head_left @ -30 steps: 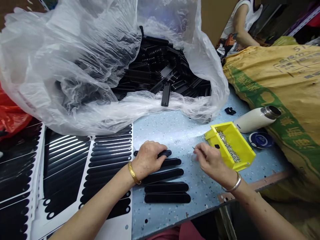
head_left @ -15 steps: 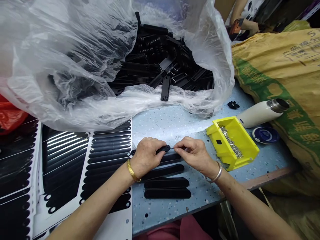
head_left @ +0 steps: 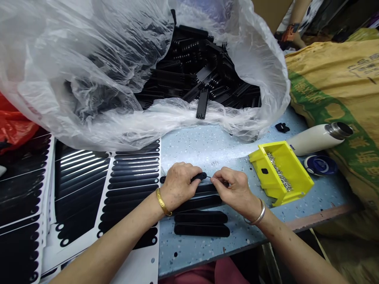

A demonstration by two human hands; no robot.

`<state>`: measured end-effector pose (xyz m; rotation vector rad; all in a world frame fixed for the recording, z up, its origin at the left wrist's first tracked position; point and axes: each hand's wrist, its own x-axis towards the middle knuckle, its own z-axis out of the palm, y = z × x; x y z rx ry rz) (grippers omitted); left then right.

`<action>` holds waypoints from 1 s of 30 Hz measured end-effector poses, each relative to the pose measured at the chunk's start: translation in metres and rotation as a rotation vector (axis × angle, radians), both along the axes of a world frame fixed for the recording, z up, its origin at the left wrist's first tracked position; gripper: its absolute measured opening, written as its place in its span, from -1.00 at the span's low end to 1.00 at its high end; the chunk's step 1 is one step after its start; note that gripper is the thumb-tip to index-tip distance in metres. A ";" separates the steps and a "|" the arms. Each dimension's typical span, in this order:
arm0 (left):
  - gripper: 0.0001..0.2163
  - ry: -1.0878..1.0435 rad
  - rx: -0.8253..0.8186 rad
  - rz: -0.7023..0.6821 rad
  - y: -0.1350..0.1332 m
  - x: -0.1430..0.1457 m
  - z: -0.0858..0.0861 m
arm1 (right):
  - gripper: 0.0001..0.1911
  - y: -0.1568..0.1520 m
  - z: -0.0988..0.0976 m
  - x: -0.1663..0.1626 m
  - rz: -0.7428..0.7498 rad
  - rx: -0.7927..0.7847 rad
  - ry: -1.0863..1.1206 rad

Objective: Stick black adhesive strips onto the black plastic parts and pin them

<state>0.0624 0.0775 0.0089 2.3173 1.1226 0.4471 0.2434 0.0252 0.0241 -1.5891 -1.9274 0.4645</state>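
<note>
My left hand (head_left: 182,184), a gold bangle at its wrist, is closed around a narrow black strip (head_left: 202,176) with a rounded, holed end poking out past the thumb. My right hand (head_left: 232,187) pinches a thin, dark pointed tool (head_left: 209,177), whose tip meets or nearly meets that end. Most of the tool is hidden by the fingers, so its exact kind does not show. Just below the hands, several flat black strips with rounded ends lie on the speckled blue table, among them a lower strip (head_left: 201,230).
A yellow bin (head_left: 300,183) holds small shiny metal pieces. Beside it are a white bottle (head_left: 310,140) and its blue cap (head_left: 321,165). A plastic bag (head_left: 97,59) of black parts stands behind. Sheets of black strips (head_left: 134,173) lie left. A co-worker's arm (head_left: 299,17) shows far right.
The whole view has shifted slightly, so things appear a little further right. Both hands keep their grip, and the thin tool now slants more at the strip's end.
</note>
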 end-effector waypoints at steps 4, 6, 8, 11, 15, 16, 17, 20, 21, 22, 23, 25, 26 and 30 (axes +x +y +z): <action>-0.86 0.017 -0.015 -0.008 0.001 0.000 0.002 | -0.86 0.002 0.002 0.001 0.042 0.008 0.025; -0.86 0.022 -0.021 -0.020 0.001 -0.001 0.003 | -0.87 0.004 0.003 0.003 0.059 -0.011 0.059; -0.85 0.015 -0.030 -0.043 0.002 -0.001 0.003 | -0.87 0.007 0.004 0.004 0.065 -0.041 0.093; -0.85 -0.008 -0.035 -0.085 0.002 -0.003 0.003 | -0.87 0.009 0.004 0.007 0.070 -0.077 0.122; -0.85 -0.020 -0.026 -0.102 0.002 -0.003 0.002 | -0.87 0.010 0.001 0.009 0.081 -0.087 0.131; -0.85 -0.023 -0.026 -0.103 0.002 -0.004 0.002 | -0.87 0.010 0.001 0.009 0.085 -0.084 0.128; -0.85 -0.026 -0.024 -0.102 0.002 -0.004 0.001 | -0.88 0.010 0.000 0.009 0.090 -0.083 0.125; -0.85 -0.034 -0.016 -0.101 0.002 -0.004 0.000 | -0.87 0.011 -0.001 0.009 0.099 -0.088 0.106; -0.85 -0.036 -0.013 -0.101 0.002 -0.004 -0.001 | -0.87 0.011 -0.002 0.009 0.102 -0.091 0.100; -0.85 -0.037 -0.012 -0.101 0.002 -0.004 -0.001 | -0.87 0.012 -0.002 0.009 0.106 -0.094 0.096; -0.85 -0.038 -0.010 -0.100 0.002 -0.004 -0.001 | -0.87 0.013 -0.002 0.009 0.111 -0.097 0.093; -0.85 -0.037 -0.010 -0.098 0.002 -0.004 -0.002 | -0.87 0.015 -0.001 0.010 0.128 -0.107 0.086; -0.85 -0.034 -0.011 -0.098 0.002 -0.004 -0.001 | -0.87 0.016 -0.001 0.010 0.139 -0.117 0.085; -0.84 -0.030 -0.017 -0.098 0.002 -0.004 -0.001 | -0.87 0.023 0.003 0.012 0.175 -0.181 0.103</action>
